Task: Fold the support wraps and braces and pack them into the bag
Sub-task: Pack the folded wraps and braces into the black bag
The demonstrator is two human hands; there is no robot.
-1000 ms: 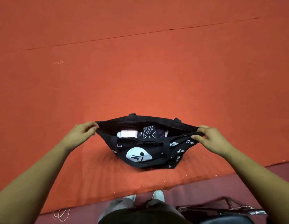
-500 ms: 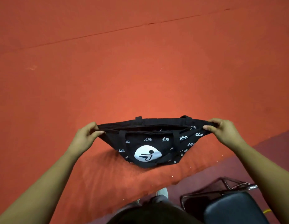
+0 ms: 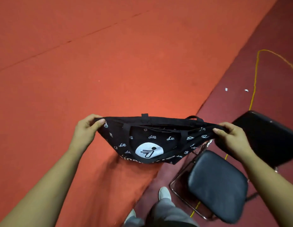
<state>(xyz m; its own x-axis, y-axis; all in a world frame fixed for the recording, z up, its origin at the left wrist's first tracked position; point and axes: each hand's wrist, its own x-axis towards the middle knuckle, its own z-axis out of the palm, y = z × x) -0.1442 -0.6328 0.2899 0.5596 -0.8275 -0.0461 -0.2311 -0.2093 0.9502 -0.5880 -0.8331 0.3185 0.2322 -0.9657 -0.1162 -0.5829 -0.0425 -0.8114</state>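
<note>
head | left hand (image 3: pixel 86 128) pinches bag (image 3: pixel 149 140) | right hand (image 3: pixel 230 135) pinches bag

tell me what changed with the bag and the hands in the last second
The mouth of the bag, open a second ago with folded wraps showing, has been pulled taut and nearly shut. The bag moved right, so its right end now reaches past the edge of the orange table, near the black chair. The left hand and right hand kept pinching its top corners.
</note>
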